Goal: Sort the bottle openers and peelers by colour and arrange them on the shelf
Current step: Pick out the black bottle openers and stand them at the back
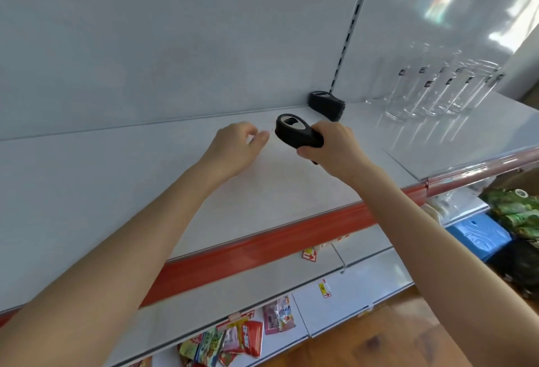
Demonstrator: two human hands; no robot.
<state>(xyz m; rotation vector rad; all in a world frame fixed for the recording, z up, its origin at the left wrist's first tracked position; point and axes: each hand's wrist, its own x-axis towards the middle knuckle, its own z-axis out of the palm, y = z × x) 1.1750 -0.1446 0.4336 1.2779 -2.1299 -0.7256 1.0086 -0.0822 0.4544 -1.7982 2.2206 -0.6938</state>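
Note:
My right hand grips the handle end of a black bottle opener, whose metal-lined head points left and away over the white shelf. My left hand hovers just left of the opener with its fingers loosely curled and nothing in it. A second pile of black bottle openers lies at the back of the shelf, by the slotted upright. No peeler is in view.
Several clear drinking glasses stand in rows on the right part of the shelf. A red price rail runs along the shelf's front edge. Snack packets lie on lower shelves, with green packets and a blue pack at the right.

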